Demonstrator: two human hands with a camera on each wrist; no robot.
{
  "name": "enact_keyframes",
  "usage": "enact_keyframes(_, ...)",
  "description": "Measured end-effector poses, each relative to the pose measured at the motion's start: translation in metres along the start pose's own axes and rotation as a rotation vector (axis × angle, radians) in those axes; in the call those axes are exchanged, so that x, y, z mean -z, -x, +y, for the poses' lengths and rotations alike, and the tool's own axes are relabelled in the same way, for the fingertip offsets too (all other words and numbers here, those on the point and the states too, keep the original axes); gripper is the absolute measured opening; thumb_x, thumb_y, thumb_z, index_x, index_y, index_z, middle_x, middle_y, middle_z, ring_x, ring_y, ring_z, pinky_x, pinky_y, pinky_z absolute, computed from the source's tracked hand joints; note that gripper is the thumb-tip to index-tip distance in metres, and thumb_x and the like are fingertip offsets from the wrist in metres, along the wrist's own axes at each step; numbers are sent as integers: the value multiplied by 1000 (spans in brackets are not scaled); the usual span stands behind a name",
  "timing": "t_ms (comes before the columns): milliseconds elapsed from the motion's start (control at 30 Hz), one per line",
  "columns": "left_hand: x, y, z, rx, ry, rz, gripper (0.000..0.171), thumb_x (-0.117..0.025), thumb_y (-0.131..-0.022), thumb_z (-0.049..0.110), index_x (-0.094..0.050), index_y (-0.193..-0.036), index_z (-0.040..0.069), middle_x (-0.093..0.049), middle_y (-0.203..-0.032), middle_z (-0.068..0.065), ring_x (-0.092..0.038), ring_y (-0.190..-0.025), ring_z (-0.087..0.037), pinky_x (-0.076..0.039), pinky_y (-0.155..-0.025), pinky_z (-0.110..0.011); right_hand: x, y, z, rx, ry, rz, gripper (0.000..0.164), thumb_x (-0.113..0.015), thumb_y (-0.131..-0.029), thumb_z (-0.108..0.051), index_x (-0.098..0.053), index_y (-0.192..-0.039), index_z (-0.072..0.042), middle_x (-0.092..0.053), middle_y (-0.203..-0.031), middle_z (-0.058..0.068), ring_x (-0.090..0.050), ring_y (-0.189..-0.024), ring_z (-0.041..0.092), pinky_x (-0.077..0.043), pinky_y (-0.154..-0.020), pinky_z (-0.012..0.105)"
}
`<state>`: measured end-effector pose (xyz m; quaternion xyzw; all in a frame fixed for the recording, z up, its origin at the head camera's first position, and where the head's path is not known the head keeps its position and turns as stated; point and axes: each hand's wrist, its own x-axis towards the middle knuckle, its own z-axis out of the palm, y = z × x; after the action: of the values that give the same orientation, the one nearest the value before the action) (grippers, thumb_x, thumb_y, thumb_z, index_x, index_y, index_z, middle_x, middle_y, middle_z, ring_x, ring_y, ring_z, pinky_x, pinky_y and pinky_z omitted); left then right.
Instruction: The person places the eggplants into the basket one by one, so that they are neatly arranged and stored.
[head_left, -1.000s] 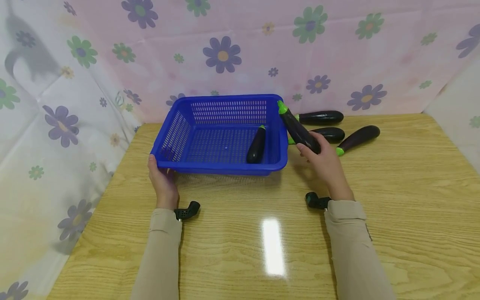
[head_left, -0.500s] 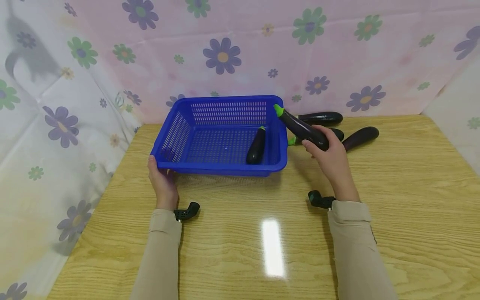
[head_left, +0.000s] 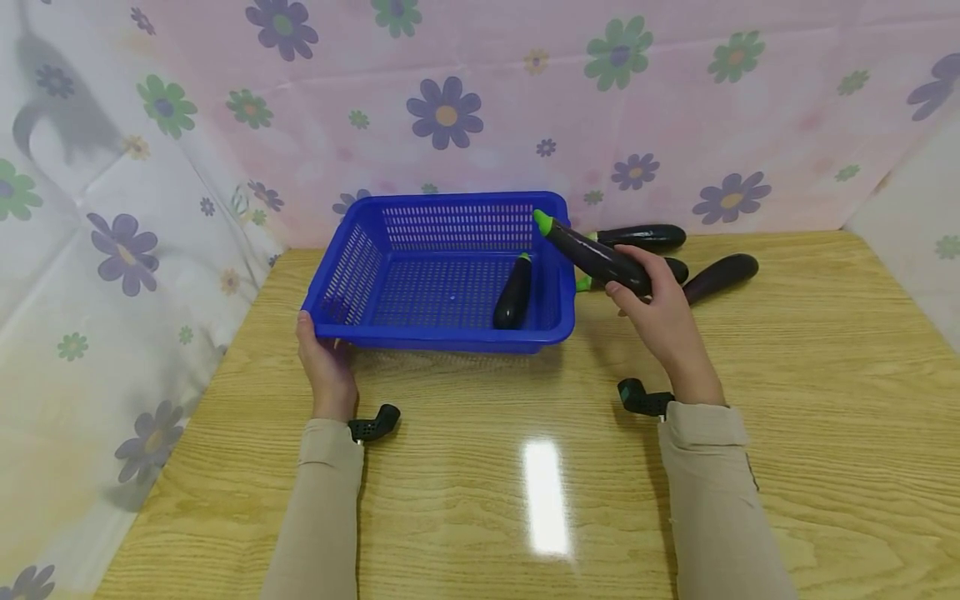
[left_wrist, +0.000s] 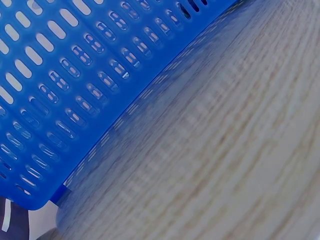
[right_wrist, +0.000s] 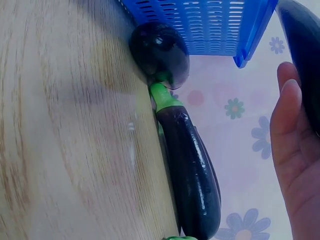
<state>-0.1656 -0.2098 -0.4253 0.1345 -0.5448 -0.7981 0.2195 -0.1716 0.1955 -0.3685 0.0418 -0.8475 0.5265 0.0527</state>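
The blue plastic basket [head_left: 435, 335] sits in the middle of the head view, one dark eggplant [head_left: 513, 293] lying inside near its right wall. At its front left corner my left hand [head_left: 327, 367] grips the rim, thumb on top and fingers underneath, mostly hidden. The left wrist view shows the slotted basket wall [left_wrist: 75, 75] close up. My right hand [head_left: 664, 321] holds another eggplant [head_left: 592, 254] by its thick end. The green stem end points left and reaches over the basket's right rim, above the inside. In the right wrist view this eggplant [right_wrist: 305, 55] is at the right edge.
Right of the basket lie a rear eggplant [head_left: 645, 236], a partly covered eggplant [head_left: 677, 268] and a slanting eggplant [head_left: 723, 275]. They rest on a wood-grain table [head_left: 465, 483]. A flowered cloth [head_left: 510, 100] hangs behind the basket.
The right hand first shifted right, then slightly back left, and the held eggplant tilted flatter, its stem end moving left over the basket rim. Left hand and basket stay put.
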Motion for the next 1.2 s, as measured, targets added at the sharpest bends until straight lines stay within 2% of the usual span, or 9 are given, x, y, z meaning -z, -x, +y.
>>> enact_keyframes(200,0,0,0,3,11,-12,48,-39,-92,53,-50,-129,24,-49,-133,-4,-43,-123,-19,-29,-107,-39,2,0,-1,-12,-7,-3,54,-55,-90,-38,-36,-139,-31,-43,-133,5,-53,-85,18,-46,-68,24)
enact_keyframes(467,0,0,0,3,23,-7,47,-39,-93,52,-51,-128,23,-50,-133,-4,-44,-123,-19,-29,-107,-39,3,0,0,-32,-5,-3,58,-59,-87,-42,-36,-138,-29,-51,-120,5,-58,-78,11,-46,-66,24)
enact_keyframes(1200,-1,0,0,-8,25,-3,48,-40,-92,51,-51,-128,22,-49,-132,-5,-44,-122,-20,-29,-107,-39,-1,-1,-2,-18,-42,16,57,-61,-86,-41,-38,-137,-31,-56,-113,3,-60,-78,8,-45,-65,24)
